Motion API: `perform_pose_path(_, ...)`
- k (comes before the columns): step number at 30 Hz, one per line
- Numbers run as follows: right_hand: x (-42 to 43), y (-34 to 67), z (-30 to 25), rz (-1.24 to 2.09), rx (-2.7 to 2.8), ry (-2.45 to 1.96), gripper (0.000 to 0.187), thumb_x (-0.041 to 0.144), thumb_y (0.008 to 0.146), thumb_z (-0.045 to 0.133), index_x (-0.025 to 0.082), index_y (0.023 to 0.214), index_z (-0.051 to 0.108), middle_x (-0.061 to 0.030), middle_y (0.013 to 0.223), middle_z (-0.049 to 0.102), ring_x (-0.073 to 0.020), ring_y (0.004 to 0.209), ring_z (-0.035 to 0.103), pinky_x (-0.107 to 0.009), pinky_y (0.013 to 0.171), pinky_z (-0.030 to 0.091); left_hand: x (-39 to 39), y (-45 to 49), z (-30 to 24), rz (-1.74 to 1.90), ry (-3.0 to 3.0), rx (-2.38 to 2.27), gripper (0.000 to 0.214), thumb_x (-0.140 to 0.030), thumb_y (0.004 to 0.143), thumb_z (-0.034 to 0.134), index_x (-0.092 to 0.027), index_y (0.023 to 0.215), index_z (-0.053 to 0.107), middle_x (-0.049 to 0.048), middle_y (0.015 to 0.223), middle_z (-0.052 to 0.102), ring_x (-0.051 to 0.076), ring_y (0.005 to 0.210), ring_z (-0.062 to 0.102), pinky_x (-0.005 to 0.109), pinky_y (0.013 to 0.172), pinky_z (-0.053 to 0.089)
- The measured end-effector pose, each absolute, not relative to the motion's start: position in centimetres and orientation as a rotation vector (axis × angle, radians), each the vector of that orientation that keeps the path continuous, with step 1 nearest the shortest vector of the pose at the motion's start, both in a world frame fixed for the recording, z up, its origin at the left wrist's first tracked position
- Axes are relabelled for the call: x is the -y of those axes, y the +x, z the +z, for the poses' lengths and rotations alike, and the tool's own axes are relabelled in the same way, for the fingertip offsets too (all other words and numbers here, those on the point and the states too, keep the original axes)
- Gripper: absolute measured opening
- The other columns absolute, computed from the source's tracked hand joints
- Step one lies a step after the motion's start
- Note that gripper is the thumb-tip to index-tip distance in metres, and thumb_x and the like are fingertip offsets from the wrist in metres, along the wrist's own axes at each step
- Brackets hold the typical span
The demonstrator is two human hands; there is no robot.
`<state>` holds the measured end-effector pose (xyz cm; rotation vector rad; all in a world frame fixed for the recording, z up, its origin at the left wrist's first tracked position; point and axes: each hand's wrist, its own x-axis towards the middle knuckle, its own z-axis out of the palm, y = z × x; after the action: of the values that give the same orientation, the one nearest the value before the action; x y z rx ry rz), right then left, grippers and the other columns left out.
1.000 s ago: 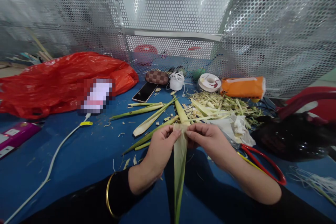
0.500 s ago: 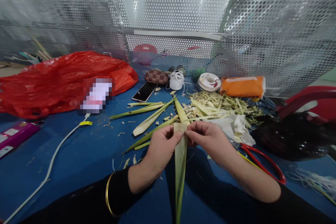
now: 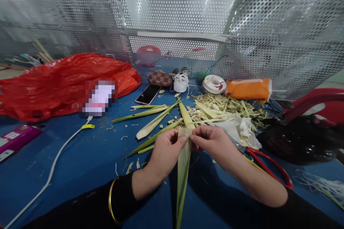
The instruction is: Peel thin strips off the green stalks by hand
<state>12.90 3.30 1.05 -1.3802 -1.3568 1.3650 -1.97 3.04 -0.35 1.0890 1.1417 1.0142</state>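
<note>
A long pale-green leaf point(image 3: 183, 171), perhaps a husk, hangs down from between my hands toward the near table edge. My left hand point(image 3: 167, 152) pinches its top end from the left, thumb on top. From the right, my right hand point(image 3: 212, 141) pinches the same end, the two thumbs nearly touching. Just beyond my fingers lies another pale leaf base point(image 3: 185, 112), pointing away. More loose leaves point(image 3: 154, 123) lie left of my hands. A heap of shredded plant scraps point(image 3: 228, 107) is behind my right hand.
Red-handled scissors point(image 3: 276, 170) lie by my right forearm, near a black plastic bag point(image 3: 301, 143). A black phone point(image 3: 148, 94), a tape roll point(image 3: 214, 83) and an orange packet point(image 3: 248, 88) line the back. A white cable point(image 3: 55, 164) crosses the left side beside a red bag point(image 3: 61, 82).
The hanging lower end of the leaf has swung slightly left. Both hands keep their pinch in almost the same place.
</note>
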Motion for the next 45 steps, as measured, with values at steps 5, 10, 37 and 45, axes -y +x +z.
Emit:
perform_pose_path(5,-3.2,12.9,1.2,1.427,1.32,-1.356,0.015,0.027,0.07,0.064,0.017,0.062,0.057,0.0038,0.051,0.055,-0.0093,0.049,0.05,-0.023,0.051,0.04,-3.1,-2.1,-0.3,0.972,1.154,-1.174,0.02,-0.03,0.075,0.066,-0.013,0.084,0.067,0.0057,0.079,0.07,0.018,0.07,0.06,0.028,0.066,0.047)
perform_pose_path(10,-3.1,12.9,1.2,1.51,1.271,-1.336,0.017,0.03,0.071,0.064,0.017,0.063,0.057,0.0037,0.053,0.055,-0.0091,0.048,0.051,-0.023,0.051,0.04,-3.1,-2.1,-0.4,0.96,1.189,-1.155,0.019,-0.03,0.077,0.064,-0.013,0.086,0.066,0.0068,0.083,0.07,0.018,0.071,0.061,0.029,0.068,0.048)
perform_pose_path(37,-3.0,12.5,-0.1,1.306,1.41,-1.344,0.011,0.027,0.071,0.056,0.019,0.063,0.056,0.0028,0.056,0.054,-0.0126,0.054,0.052,-0.025,0.055,0.043,-3.1,-2.0,-0.5,1.014,1.21,-1.188,0.018,-0.031,0.076,0.066,-0.015,0.084,0.068,0.0062,0.08,0.069,0.02,0.073,0.061,0.03,0.069,0.047)
perform_pose_path(45,-3.1,12.8,-0.3,1.125,1.499,-1.472,0.012,0.024,0.072,0.055,0.019,0.062,0.056,0.0025,0.053,0.056,-0.0119,0.051,0.05,-0.025,0.052,0.039,-3.0,-1.9,-0.4,1.014,1.196,-1.089,0.014,-0.028,0.079,0.063,-0.015,0.081,0.064,0.0029,0.077,0.065,0.016,0.071,0.057,0.028,0.069,0.046)
